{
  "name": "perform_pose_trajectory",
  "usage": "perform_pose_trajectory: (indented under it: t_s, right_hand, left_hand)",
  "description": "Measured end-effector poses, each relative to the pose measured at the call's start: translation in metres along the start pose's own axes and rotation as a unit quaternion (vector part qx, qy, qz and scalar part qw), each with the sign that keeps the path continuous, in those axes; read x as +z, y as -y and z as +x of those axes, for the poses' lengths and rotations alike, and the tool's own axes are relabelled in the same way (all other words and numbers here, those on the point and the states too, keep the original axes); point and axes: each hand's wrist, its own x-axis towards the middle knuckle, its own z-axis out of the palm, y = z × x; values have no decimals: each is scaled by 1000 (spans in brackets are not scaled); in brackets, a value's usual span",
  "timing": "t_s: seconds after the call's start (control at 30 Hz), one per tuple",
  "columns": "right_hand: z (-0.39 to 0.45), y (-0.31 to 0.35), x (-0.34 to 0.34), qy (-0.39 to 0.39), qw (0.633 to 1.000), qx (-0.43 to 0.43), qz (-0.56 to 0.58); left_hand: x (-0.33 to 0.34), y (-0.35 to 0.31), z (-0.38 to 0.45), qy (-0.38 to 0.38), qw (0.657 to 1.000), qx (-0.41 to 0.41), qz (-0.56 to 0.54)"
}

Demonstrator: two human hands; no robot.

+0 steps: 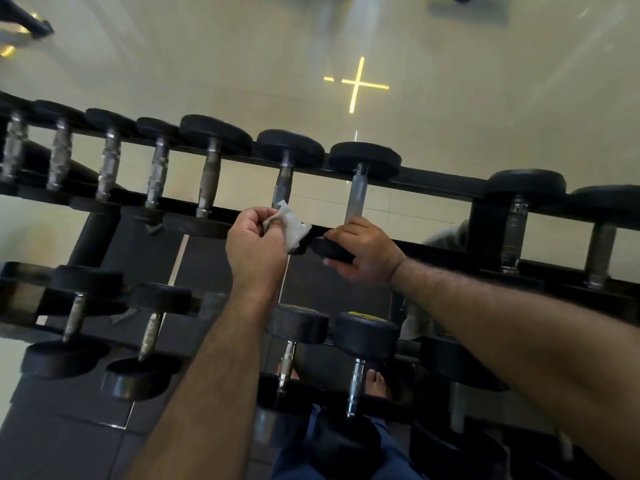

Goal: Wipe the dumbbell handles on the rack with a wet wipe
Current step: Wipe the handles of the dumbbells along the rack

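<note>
While my left grip (254, 237) bunches the wet wipe (289, 226), my right grip (363, 251) clasps a dumbbell's near head (330, 251) on the rack (443, 187).

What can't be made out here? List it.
- Head view: near end of the dumbbell handle, covered by the right hand.
- Near end of the neighbouring handle, behind the left hand and wet wipe.
- Leftmost top-row handles: motion-blurred.
- Rack: cut off by both side edges.

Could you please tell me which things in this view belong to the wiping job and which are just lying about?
In the job: wet wipe in left hand; dumbbell steadied by right hand; upper-row handles; rack.

Just about: glowing cross reflected in the wall; bare foot.
</note>
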Motion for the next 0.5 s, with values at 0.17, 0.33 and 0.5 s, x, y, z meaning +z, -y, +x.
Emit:
perform_pose_trajectory:
  t_s: [0.17, 0.33, 0.5]
  right_hand:
    - [-13, -14, -12, 26, 999, -21, 16]
    - [-23, -18, -13, 40, 999, -7, -19]
    - [-43, -31, -20, 13, 999, 20, -48]
  left_hand:
    - [18, -8, 0, 15, 1000, -2, 5]
    - [35, -14, 7, 39, 997, 32, 56]
    - [52, -9, 19, 47, 986, 89, 132]
